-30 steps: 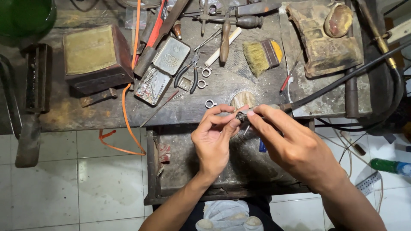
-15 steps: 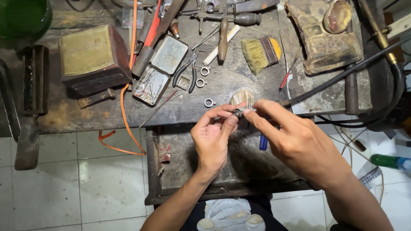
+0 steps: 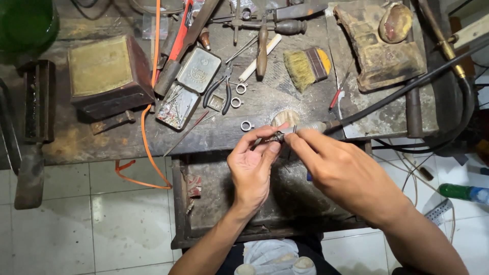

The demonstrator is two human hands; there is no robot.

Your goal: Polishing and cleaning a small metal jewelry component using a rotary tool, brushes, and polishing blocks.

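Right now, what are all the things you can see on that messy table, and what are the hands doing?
Workbench: one, dark worn wood, across the top.
Wooden box: one, brown, upper left.
Tin case: one, grey, lid open, centre of bench.
Pliers: one, dark, beside the tin.
Loose rings: three, silvery, near the pliers.
Brush: one, straw-yellow bristles, upper centre.
Orange cord: one, trailing over the front edge.
Open drawer: one, dark, under the hands.
Green bottle: one, on the floor, right.
Rotary handpiece: one, silvery, on a black hose.
Left hand: pinches a small ring.
Right hand: holds the handpiece.
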